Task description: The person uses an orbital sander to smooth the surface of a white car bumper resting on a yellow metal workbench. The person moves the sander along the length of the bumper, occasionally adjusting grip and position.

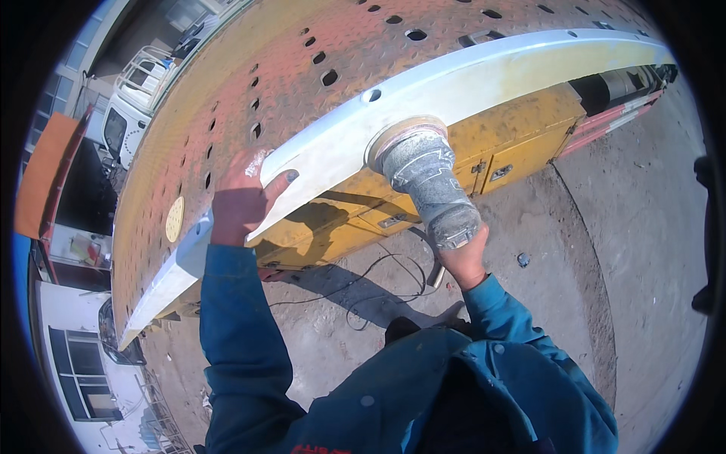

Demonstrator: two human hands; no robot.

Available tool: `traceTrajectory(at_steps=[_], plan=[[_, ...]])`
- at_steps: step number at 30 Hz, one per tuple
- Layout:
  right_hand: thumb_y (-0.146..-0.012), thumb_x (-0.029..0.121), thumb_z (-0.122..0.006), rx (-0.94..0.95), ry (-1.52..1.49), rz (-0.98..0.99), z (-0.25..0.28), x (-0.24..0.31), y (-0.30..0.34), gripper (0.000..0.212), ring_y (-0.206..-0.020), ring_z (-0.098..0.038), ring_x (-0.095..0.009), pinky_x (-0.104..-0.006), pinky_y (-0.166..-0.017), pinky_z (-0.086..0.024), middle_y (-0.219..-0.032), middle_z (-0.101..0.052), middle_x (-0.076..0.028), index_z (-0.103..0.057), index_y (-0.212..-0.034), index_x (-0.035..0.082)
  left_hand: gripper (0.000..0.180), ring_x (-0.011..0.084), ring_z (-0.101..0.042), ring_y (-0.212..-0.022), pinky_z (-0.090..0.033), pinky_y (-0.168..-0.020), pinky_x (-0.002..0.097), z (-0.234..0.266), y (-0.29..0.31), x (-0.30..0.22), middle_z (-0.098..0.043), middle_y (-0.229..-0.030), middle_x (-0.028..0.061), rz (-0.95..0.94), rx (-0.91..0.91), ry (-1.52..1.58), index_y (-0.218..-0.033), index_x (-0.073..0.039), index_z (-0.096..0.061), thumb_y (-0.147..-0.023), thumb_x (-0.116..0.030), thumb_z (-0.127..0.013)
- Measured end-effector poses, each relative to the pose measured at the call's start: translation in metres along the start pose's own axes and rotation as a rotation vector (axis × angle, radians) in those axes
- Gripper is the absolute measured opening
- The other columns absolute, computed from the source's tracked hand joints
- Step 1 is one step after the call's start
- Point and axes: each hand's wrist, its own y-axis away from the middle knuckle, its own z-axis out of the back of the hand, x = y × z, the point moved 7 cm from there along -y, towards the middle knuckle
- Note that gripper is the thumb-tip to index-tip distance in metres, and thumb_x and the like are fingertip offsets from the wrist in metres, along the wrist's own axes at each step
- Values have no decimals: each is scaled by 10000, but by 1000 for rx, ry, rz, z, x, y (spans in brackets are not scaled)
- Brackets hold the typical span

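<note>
A long white panel with a few round holes stands on edge, its length spanning the view from lower left to upper right. My left hand is closed over its upper edge, thumb lying on the white face. In my right hand is a dusty grey power sander, gripped at its rear end. The sander's round pad lies against the panel's face. Part of my right hand's fingers is hidden by the sander's body. A pale yellow perforated sanding disc lies beyond the panel.
Behind the panel stretches a rusty red-yellow steel deck with many holes. Below are yellow metal boxes with latches. A dark cable loops over the concrete ground. A white truck stands at the far left.
</note>
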Motion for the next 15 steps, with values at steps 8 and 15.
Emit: traceTrajectory(at_steps=[8, 15], plan=[[-809, 59, -892, -47, 1, 16, 4, -15, 17, 249, -897, -826, -342, -408, -810, -624, -989, -834, -199, -832, -1046, 12, 675, 424, -691, -1307, -558, -1099, 506, -1, -5, -2, -723, -1429, 202, 41, 30, -15, -1422, -60, -741, -996, -580, -809], [-854, 32, -862, -124, -75, -97, 19, -13, -6, 227, -962, -836, -246, -384, -829, -624, -1010, -855, -156, -820, -1069, -26, 654, 423, -700, -1283, -561, -1079, 499, 2, -1, -3, -724, -1410, 196, 46, 18, -4, -1405, -54, -744, -982, -546, -827]])
